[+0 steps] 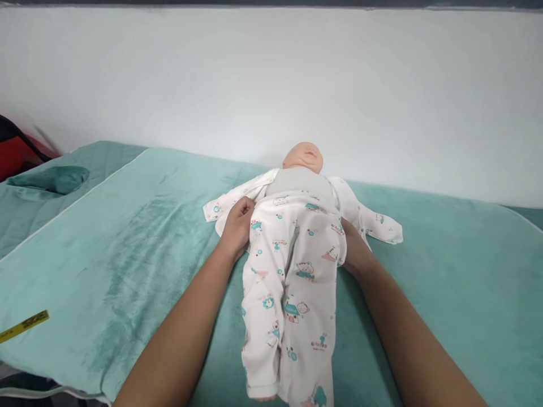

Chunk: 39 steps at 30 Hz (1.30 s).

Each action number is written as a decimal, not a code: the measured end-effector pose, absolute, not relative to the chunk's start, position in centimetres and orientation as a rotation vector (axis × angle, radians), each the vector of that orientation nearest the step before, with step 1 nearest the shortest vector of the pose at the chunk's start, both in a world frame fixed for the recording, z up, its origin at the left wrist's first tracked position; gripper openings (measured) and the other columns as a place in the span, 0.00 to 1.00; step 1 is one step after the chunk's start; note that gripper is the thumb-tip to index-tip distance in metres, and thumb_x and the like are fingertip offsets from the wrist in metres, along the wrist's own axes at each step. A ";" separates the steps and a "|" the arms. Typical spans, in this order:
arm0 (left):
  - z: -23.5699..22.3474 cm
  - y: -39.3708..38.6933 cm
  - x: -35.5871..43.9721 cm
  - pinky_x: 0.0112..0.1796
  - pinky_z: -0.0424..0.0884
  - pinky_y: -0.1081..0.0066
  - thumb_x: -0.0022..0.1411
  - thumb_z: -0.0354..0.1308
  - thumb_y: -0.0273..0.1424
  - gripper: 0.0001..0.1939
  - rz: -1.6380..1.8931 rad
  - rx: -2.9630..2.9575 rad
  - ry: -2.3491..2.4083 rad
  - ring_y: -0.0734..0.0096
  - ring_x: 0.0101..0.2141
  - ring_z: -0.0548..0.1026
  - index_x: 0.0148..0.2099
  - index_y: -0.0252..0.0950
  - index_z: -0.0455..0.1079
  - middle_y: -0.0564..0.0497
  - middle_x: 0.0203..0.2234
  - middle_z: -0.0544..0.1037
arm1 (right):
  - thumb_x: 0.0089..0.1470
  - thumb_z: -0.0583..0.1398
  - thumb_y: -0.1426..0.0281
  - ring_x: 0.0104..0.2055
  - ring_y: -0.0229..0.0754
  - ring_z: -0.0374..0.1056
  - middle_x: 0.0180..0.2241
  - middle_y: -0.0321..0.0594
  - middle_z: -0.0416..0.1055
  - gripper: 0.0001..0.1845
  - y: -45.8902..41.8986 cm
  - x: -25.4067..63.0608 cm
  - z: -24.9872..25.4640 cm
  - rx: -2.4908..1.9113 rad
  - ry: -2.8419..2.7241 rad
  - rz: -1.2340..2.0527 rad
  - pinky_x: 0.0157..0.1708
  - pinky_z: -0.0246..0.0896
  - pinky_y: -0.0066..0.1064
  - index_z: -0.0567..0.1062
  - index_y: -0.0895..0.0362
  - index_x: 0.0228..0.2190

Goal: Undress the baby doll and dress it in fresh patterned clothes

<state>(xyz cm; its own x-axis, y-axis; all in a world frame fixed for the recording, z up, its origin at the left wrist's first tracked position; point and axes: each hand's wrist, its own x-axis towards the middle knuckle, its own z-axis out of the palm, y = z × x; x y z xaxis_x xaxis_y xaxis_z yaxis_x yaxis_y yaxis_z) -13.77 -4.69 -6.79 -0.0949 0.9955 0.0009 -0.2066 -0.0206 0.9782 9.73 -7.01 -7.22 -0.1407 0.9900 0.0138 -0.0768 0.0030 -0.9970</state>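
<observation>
A baby doll [300, 158] lies on its back, its head toward the wall. It wears white printed baby pants [305, 277] pulled up to its middle, and a grey area [299, 182] of its torso shows above the waistband. A white printed baby shirt [354, 200] lies open under it, both sleeves spread outward. At the pants' left edge, near the waist, my left hand [238, 225] is closed with the fabric pinched in its fingers. On the other side, my right hand [355, 246] touches the hip of the pants, its fingers hidden behind the cloth.
A green plush cover [445, 282] spreads under the doll, with a white wall [271, 85] behind. Far left lie a dark green cushion-like piece [53, 178] and a red and black item [17, 150]. A yellow strip [25, 326] lies near the left edge.
</observation>
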 end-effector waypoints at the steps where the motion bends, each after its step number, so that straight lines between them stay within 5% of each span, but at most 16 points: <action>1: -6.7 -4.7 -13.8 0.22 0.50 0.77 0.50 0.62 0.32 0.14 1.376 1.015 1.121 0.79 0.21 0.55 0.25 0.36 0.57 0.58 0.19 0.59 | 0.40 0.71 0.60 0.52 0.55 0.69 0.46 0.40 0.76 0.28 -7.0 9.7 -7.2 -1.078 -1.275 1.323 0.49 0.68 0.43 0.77 0.49 0.46; 20: -5.6 -5.0 -13.5 0.23 0.51 0.77 0.46 0.63 0.33 0.13 1.467 0.994 1.137 0.78 0.21 0.56 0.28 0.38 0.59 0.59 0.20 0.60 | 0.45 0.65 0.65 0.43 0.53 0.72 0.33 0.35 0.78 0.06 -6.7 10.1 -7.1 -1.133 -1.394 1.154 0.43 0.67 0.42 0.81 0.50 0.28; 25: -6.8 -4.6 -14.0 0.35 0.64 0.74 0.49 0.63 0.30 0.10 1.495 1.193 1.111 0.71 0.32 0.69 0.35 0.38 0.68 0.54 0.30 0.73 | 0.45 0.64 0.65 0.42 0.55 0.70 0.33 0.38 0.78 0.08 -6.7 10.4 -7.1 -1.317 -1.589 0.954 0.41 0.64 0.41 0.80 0.55 0.27; 29: -7.1 -4.2 -14.4 0.46 0.65 0.68 0.51 0.61 0.28 0.09 1.454 1.494 1.176 0.63 0.41 0.72 0.38 0.39 0.75 0.49 0.38 0.76 | 0.46 0.61 0.63 0.41 0.54 0.68 0.33 0.39 0.77 0.12 -6.7 10.4 -6.9 -1.447 -1.609 0.749 0.39 0.62 0.39 0.79 0.56 0.31; 35: -6.9 -4.0 -14.5 0.49 0.63 0.67 0.54 0.58 0.27 0.06 1.422 1.549 1.153 0.61 0.45 0.71 0.37 0.39 0.73 0.50 0.41 0.77 | 0.47 0.60 0.65 0.39 0.46 0.67 0.35 0.36 0.75 0.12 -6.5 10.6 -7.4 -1.445 -1.487 0.708 0.39 0.61 0.34 0.76 0.55 0.36; 39: -6.8 -3.5 -14.4 0.41 0.63 0.70 0.59 0.57 0.30 0.02 1.378 1.432 1.272 0.65 0.36 0.71 0.37 0.39 0.69 0.53 0.30 0.76 | 0.48 0.59 0.64 0.39 0.44 0.67 0.37 0.35 0.75 0.12 -6.0 10.7 -7.7 -1.420 -1.440 0.781 0.40 0.61 0.33 0.75 0.54 0.36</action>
<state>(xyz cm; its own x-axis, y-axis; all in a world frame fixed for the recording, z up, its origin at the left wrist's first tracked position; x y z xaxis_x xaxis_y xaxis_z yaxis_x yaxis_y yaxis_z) -14.43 -3.45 -6.75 -0.0798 0.9709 0.2258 0.1472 -0.2125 0.9660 10.70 -5.95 -7.74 0.1078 0.9776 0.1807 0.3823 0.1271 -0.9153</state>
